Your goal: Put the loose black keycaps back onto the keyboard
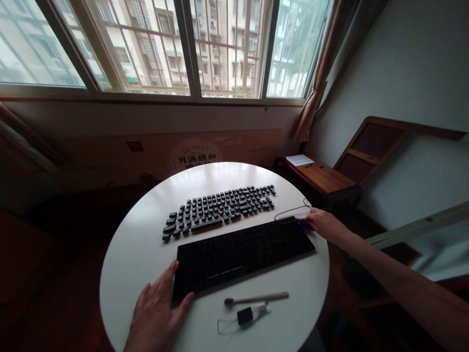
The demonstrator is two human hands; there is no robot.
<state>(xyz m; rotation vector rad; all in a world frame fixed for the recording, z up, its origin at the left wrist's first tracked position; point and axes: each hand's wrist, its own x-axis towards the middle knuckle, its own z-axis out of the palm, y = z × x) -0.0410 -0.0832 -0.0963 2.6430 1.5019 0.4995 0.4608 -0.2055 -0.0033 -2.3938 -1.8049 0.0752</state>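
Note:
A black keyboard base (245, 254) with its keycaps off lies slantwise on a round white table (124, 274). My left hand (157, 308) steadies its left end, fingertips at the left edge and thumb by the front corner. At the far right corner, my right hand (326, 225) is closed on a small purple thing (305, 224), perhaps a cloth, against the keyboard. Behind the base, loose black keycaps (220, 205) are laid out in rows. In front lie a toothbrush (260, 297) and a wire keycap puller (225, 326) beside a small black block (245, 316).
The keyboard's thin black cable (289, 211) runs off towards the table's right edge. Beyond that edge stands a wooden bench (326, 178) with a white paper (299, 160) on it. A barred window (227, 49) and a curtain (311, 102) are at the back.

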